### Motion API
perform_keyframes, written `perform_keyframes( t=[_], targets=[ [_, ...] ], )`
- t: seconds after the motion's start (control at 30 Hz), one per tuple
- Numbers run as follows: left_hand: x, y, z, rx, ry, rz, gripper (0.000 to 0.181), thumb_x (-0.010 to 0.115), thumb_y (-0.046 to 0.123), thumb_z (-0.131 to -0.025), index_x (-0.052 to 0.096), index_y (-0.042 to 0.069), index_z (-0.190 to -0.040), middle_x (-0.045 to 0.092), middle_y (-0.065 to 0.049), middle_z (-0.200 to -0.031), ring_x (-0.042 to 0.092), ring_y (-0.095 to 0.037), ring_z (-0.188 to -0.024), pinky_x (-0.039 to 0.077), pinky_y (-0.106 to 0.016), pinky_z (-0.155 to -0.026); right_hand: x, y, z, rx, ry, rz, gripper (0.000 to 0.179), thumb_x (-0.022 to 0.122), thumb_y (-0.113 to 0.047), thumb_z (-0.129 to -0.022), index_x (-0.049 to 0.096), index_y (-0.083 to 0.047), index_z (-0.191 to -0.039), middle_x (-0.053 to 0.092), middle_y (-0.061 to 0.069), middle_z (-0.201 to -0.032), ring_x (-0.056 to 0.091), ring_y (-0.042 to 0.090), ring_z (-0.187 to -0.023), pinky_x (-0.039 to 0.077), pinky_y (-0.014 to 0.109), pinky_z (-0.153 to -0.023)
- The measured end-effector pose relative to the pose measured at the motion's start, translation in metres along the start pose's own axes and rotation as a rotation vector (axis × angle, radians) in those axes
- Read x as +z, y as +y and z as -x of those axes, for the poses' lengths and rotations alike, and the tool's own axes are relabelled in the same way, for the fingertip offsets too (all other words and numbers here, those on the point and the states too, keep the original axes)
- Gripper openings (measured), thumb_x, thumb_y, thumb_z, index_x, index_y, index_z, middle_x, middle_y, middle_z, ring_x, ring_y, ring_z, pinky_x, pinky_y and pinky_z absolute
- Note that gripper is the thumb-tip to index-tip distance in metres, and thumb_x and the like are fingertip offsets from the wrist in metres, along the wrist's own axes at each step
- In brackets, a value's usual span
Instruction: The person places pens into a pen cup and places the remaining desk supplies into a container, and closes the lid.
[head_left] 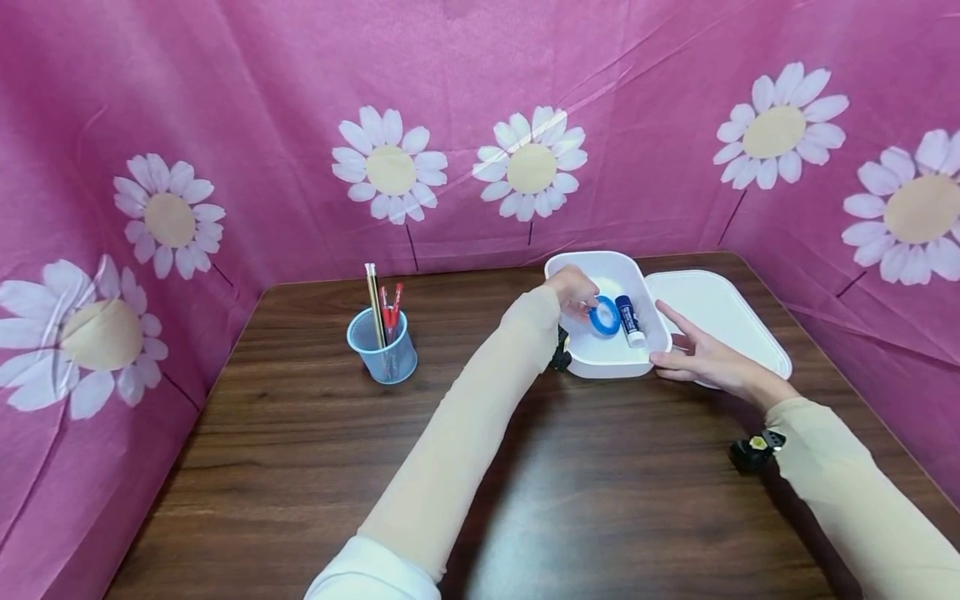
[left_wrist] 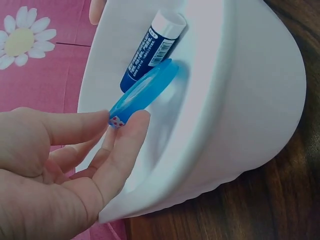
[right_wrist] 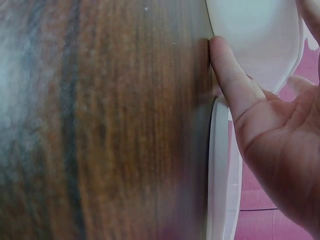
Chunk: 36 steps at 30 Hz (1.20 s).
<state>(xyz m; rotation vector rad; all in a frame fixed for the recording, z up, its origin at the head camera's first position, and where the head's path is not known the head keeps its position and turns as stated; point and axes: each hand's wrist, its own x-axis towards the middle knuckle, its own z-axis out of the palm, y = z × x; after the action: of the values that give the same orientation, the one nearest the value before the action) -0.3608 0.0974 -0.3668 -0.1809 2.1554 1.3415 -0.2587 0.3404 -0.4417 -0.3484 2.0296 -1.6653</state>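
Between thumb and fingers, my left hand (left_wrist: 65, 165) pinches the edge of a roll of blue tape (left_wrist: 145, 92), with a small patterned patch at the pinched end. The roll is inside a white plastic box (head_left: 600, 360). Beside it in the box lies a glue stick (head_left: 630, 321), dark blue with a white end, as the left wrist view also shows. My right hand (head_left: 701, 358) rests against the right side of the box. Its thumb and fingers are spread and fairly straight along the wall; some fingertips are hidden in the right wrist view.
A white lid (head_left: 720, 312) lies on the wooden table (head_left: 300, 467), right of the box and partly behind my right hand. Further left stands a light blue mesh pen cup (head_left: 388, 362) holding red pens (head_left: 392, 304) and pencils (head_left: 375, 300). A pink flowered cloth (head_left: 465, 75) hangs around the table.
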Motion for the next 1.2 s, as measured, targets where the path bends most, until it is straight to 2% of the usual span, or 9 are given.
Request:
perform_keyframes(
  t=[0.1, 0.2, 0.3, 0.33, 0.47, 0.6, 0.83, 1.03, 1.2],
  targets=[
    [-0.001, -0.002, -0.011, -0.007, -0.035, 0.024, 0.027, 0.059, 0.001, -0.101, 0.06, -0.001, -0.128, 0.064, -0.014, -0.108, 0.066, -0.023, -0.089, 0.063, -0.033, -0.07, -0.001, 0.0, 0.0, -0.003, -0.002, -0.001, 0.096, 0.061, -0.008, -0.102, -0.01, -0.032, -0.162, 0.007, 0.037, -0.157, 0.06, 0.01, -0.114, 0.053, 0.038, -0.096],
    [-0.004, -0.001, -0.012, -0.035, -0.07, 0.049, 0.034, 0.056, 0.007, -0.103, 0.051, 0.001, -0.137, 0.064, -0.017, -0.117, 0.067, -0.026, -0.098, 0.063, -0.034, -0.072, 0.0, 0.0, 0.0, -0.002, 0.001, 0.002, 0.095, 0.061, -0.009, -0.102, -0.009, -0.032, -0.162, 0.008, 0.037, -0.157, 0.06, 0.01, -0.115, 0.053, 0.038, -0.096],
    [-0.006, 0.002, -0.005, -0.069, -0.079, 0.037, 0.044, 0.055, 0.013, -0.105, 0.044, 0.008, -0.147, 0.061, -0.017, -0.129, 0.065, -0.029, -0.111, 0.062, -0.037, -0.08, 0.0, -0.002, 0.001, -0.001, 0.0, 0.003, 0.095, 0.061, -0.01, -0.103, -0.009, -0.032, -0.162, 0.007, 0.037, -0.157, 0.061, 0.01, -0.114, 0.053, 0.039, -0.097],
    [-0.008, 0.003, 0.001, -0.078, -0.085, 0.023, 0.048, 0.055, 0.016, -0.106, 0.041, 0.01, -0.151, 0.059, -0.017, -0.135, 0.063, -0.029, -0.117, 0.06, -0.038, -0.086, 0.001, -0.002, 0.001, 0.0, 0.001, 0.004, 0.095, 0.061, -0.01, -0.103, -0.009, -0.032, -0.162, 0.008, 0.037, -0.157, 0.061, 0.01, -0.114, 0.053, 0.039, -0.097],
    [-0.007, 0.007, 0.015, -0.117, -0.069, -0.015, 0.049, 0.054, 0.025, -0.106, 0.041, 0.014, -0.152, 0.054, -0.015, -0.144, 0.055, -0.03, -0.129, 0.055, -0.042, -0.098, 0.001, -0.002, 0.002, -0.002, 0.003, 0.012, 0.094, 0.061, -0.011, -0.103, -0.008, -0.032, -0.163, 0.01, 0.037, -0.157, 0.062, 0.01, -0.114, 0.053, 0.039, -0.096],
    [-0.007, 0.004, 0.021, -0.126, -0.056, 0.007, 0.05, 0.052, 0.035, -0.107, 0.042, 0.015, -0.152, 0.051, -0.013, -0.148, 0.051, -0.031, -0.133, 0.051, -0.045, -0.103, 0.003, -0.002, 0.0, -0.009, -0.004, 0.017, 0.094, 0.06, -0.01, -0.103, -0.01, -0.033, -0.162, 0.009, 0.037, -0.158, 0.061, 0.01, -0.115, 0.053, 0.039, -0.096],
    [-0.012, -0.001, 0.023, -0.098, -0.08, 0.02, 0.056, 0.052, 0.039, -0.106, 0.038, 0.016, -0.155, 0.049, -0.011, -0.15, 0.048, -0.03, -0.136, 0.05, -0.044, -0.105, 0.005, -0.001, -0.004, -0.008, -0.014, 0.016, 0.094, 0.061, -0.011, -0.103, -0.009, -0.034, -0.162, 0.007, 0.037, -0.158, 0.06, 0.009, -0.115, 0.053, 0.039, -0.096],
    [-0.022, 0.003, 0.028, 0.0, -0.177, -0.011, 0.06, 0.051, 0.04, -0.106, 0.033, 0.017, -0.158, 0.043, -0.011, -0.155, 0.045, -0.031, -0.14, 0.053, -0.046, -0.1, 0.004, 0.0, -0.005, -0.012, -0.016, 0.0, 0.093, 0.06, -0.009, -0.103, -0.009, -0.031, -0.163, 0.008, 0.038, -0.157, 0.061, 0.009, -0.114, 0.053, 0.038, -0.096],
    [-0.029, 0.005, 0.036, 0.085, -0.228, 0.047, 0.063, 0.054, 0.039, -0.105, 0.03, 0.015, -0.158, 0.043, -0.014, -0.154, 0.045, -0.034, -0.139, 0.055, -0.048, -0.096, 0.0, 0.0, -0.001, -0.008, 0.0, 0.006, 0.094, 0.06, -0.009, -0.103, -0.01, -0.031, -0.162, 0.007, 0.039, -0.157, 0.061, 0.008, -0.112, 0.054, 0.038, -0.095]
  ],
)
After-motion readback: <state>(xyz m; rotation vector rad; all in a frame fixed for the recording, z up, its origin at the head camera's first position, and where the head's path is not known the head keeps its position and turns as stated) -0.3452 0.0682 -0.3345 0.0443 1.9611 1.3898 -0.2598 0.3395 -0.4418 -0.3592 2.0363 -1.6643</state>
